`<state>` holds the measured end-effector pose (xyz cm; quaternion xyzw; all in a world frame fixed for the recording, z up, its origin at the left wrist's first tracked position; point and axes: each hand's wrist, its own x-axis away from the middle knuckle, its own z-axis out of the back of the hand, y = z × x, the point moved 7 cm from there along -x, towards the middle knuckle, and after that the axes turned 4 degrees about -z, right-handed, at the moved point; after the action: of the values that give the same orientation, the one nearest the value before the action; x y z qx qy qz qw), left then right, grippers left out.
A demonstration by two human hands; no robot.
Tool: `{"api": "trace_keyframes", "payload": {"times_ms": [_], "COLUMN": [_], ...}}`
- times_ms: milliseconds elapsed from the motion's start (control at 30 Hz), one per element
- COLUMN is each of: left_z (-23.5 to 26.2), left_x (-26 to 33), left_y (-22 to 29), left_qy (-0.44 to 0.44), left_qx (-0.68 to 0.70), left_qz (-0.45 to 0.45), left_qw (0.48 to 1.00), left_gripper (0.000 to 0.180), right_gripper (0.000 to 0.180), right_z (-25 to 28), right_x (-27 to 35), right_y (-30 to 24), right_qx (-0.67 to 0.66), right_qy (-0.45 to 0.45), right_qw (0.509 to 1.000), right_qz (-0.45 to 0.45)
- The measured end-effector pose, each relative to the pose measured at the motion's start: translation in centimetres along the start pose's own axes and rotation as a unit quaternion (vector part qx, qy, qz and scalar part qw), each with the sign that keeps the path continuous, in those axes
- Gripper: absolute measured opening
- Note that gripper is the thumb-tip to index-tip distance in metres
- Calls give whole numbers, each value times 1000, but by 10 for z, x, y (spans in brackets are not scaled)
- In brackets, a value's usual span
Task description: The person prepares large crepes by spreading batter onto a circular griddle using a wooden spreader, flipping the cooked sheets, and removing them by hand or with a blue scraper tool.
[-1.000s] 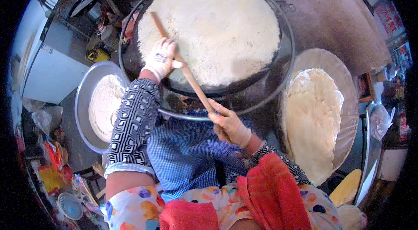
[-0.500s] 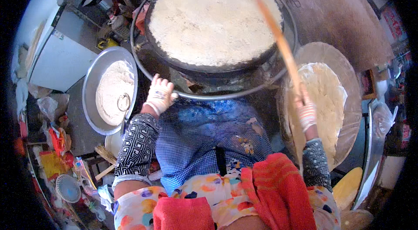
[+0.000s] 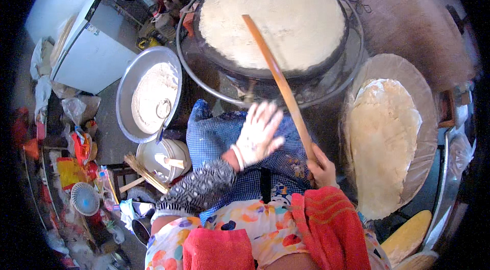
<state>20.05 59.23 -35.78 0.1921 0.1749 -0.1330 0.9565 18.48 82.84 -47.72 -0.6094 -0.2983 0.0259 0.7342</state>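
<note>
Across the middle of the frame, a long wooden stick (image 3: 278, 83) slanted from the right hand (image 3: 320, 168), fist clenched round its lower end, up over the pale round flatbread (image 3: 273, 17) on the wide black griddle (image 3: 326, 78). Left hand (image 3: 258, 134), white-gloved, hovered lower centre, fingers spread, holding nothing.

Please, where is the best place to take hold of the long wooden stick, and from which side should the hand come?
Probably at its near, lower end. The long wooden stick slants from the right hand, gripping that end, up over the round griddle, its far end above the large flatbread. Come from the person's side, fingers wrapped around the thin shaft. The gloved left hand is open, off the stick.
</note>
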Motion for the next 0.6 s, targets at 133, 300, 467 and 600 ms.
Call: {"api": "trace_keyframes", "payload": {"times_ms": [133, 300, 467, 600], "left_z": [1, -32, 4, 43], "left_x": [-50, -45, -13, 7], "left_y": [-45, -106, -191, -226], "left_qy": [-13, -78, -24, -31], "left_qx": [-93, -131, -201, -262], "left_qz": [-20, -27, 2, 48], "left_qw": [995, 988, 979, 963], "left_gripper": [83, 96, 75, 88], "right_gripper": [49, 54, 52, 56], "right_z": [-8, -59, -123, -143], "right_x": [47, 32, -18, -55], "right_y": [-9, -14, -64, -77], "right_qx": [-154, -165, -151, -122], "right_qy": [-53, -132, -223, -246], "right_qw": [979, 958, 941, 955], "right_qz": [-120, -196, -205, -111]}}
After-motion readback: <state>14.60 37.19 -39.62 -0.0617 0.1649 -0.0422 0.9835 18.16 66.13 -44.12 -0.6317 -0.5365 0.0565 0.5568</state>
